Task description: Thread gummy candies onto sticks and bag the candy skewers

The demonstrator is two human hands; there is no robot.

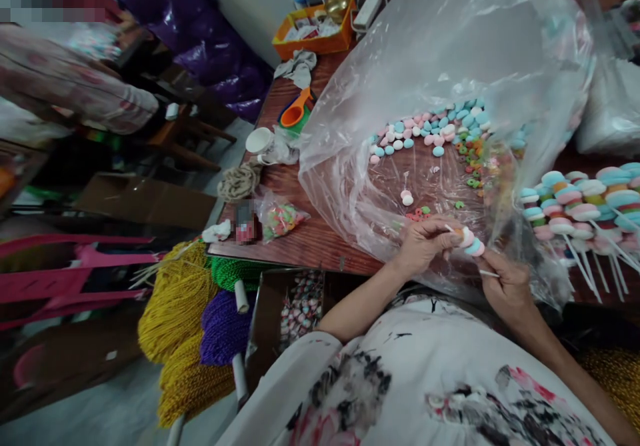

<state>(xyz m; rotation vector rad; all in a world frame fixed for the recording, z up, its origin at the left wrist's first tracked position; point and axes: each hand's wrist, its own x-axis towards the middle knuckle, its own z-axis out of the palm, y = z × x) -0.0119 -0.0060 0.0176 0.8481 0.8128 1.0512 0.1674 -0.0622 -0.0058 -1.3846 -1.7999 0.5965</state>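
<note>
Both hands meet over the near edge of the table at a candy skewer [471, 242], a white stick threaded with pink, white and blue sweets. My left hand [425, 245] pinches its upper end, where an orange piece shows by the fingertips. Closed around the lower part is my right hand [507, 281], with white stick sticking out beside the fingers. Beyond them, on a clear plastic bag [340, 146], lie loose pastel sweets [430, 126] and small fruit-coloured rings [473, 166]. Finished-looking candy skewers [580, 206] are heaped to the right of my right hand.
On the table's left stand a white cup [260, 141], an orange scoop [296, 109], a small bag of coloured rings [283, 218] and an orange basket [315, 33]. Below are yellow rope bundles [173, 306] and an open box [265, 313]. Another person's sleeve [115, 103] is at the far left.
</note>
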